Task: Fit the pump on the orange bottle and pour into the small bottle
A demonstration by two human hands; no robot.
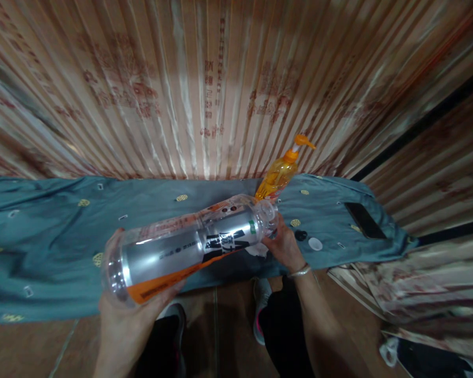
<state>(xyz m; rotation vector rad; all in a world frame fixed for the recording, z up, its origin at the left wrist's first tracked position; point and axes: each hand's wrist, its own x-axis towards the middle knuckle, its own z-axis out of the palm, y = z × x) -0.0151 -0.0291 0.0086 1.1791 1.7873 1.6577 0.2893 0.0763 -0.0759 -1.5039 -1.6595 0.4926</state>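
Note:
A large clear plastic bottle (161, 257) with a silver and orange label lies nearly level in the air above the cloth, its neck to the right. My left hand (136, 315) is wrapped round its base end from below. At the neck, my right hand (286, 244) grips the bottle, the fingers partly hidden behind it. No cap shows on the neck. Just behind the neck stands a pump bottle (278, 176) of orange-yellow liquid with an orange pump head; its lower part is hidden. Something white (257, 249), perhaps tissue, shows below my right hand.
A blue-green patterned cloth (55, 210) covers the long surface. On its right side lie a black phone (365, 220), a small black object (300, 234) and a white disc (315, 243). Pleated curtains (142, 79) rise behind and at right. Shoes (262, 310) show on the floor below.

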